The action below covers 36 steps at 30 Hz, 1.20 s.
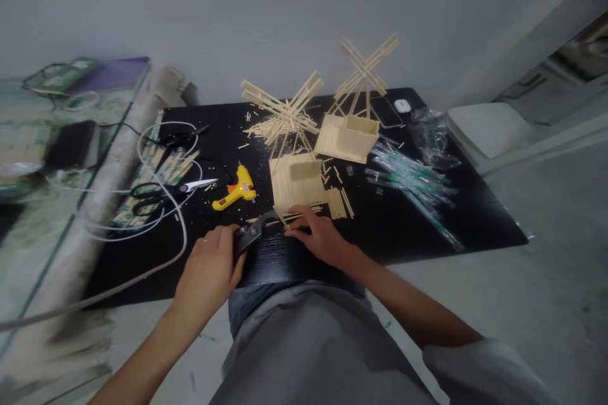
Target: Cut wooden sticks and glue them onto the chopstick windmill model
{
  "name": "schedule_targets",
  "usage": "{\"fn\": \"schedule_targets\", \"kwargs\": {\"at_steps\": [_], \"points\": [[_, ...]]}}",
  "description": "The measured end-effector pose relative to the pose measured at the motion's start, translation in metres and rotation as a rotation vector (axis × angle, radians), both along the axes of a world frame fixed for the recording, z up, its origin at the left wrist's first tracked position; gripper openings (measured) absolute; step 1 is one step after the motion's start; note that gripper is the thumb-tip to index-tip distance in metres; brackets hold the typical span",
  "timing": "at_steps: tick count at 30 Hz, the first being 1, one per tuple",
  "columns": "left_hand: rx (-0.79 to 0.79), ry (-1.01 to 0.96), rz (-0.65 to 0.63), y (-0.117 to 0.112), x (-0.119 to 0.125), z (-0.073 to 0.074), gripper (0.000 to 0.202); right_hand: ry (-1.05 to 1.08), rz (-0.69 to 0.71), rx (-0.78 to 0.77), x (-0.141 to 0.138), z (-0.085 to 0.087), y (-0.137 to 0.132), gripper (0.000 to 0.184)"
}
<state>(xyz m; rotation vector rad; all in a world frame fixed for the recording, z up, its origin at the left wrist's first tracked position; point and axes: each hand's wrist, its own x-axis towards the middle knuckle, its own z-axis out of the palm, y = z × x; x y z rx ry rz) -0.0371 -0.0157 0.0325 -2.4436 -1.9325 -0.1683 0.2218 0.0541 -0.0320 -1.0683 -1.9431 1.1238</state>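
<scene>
My left hand [211,266] is closed round the handles of black cutters [256,231] at the near edge of the black mat [427,228]. My right hand [318,234] pinches a thin wooden stick [281,218] whose end lies in the cutters' jaws. Just beyond my fingers sits a small box of wooden sticks [297,180] with a windmill-like fan [282,111] above it. A row of cut sticks [339,202] lies beside the box.
A second stick house with a fan [351,130] stands further back. A yellow glue gun [235,193], black scissors [161,193] and white cable [180,234] lie left. Clear plastic wrappers [413,180] lie right. A phone [387,111] and white mouse [402,105] sit at the far edge.
</scene>
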Motion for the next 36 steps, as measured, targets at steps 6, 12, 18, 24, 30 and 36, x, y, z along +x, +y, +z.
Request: {"fn": "schedule_targets", "kwargs": {"at_steps": [6, 12, 18, 24, 30, 36], "points": [[0.019, 0.092, -0.077, 0.005, 0.020, 0.003, 0.030, -0.008, 0.033, -0.030, 0.001, 0.003, 0.000, 0.045], [0.000, 0.168, -0.114, 0.010, 0.030, 0.007, 0.025, -0.007, 0.063, -0.030, 0.004, 0.006, -0.001, 0.054], [-0.071, 0.260, -0.100, 0.015, 0.033, 0.013, 0.017, -0.015, 0.069, -0.012, 0.005, 0.004, 0.001, 0.052], [-0.087, 0.274, -0.070, 0.014, 0.035, 0.015, 0.024, -0.024, 0.061, -0.001, 0.004, 0.002, 0.001, 0.046], [-0.137, 0.285, 0.000, 0.014, 0.034, 0.012, 0.033, -0.006, 0.065, -0.005, 0.003, 0.002, 0.001, 0.041], [-0.049, 0.236, -0.038, 0.015, 0.029, 0.011, 0.030, 0.001, 0.020, -0.023, 0.004, 0.007, -0.004, 0.047]]}}
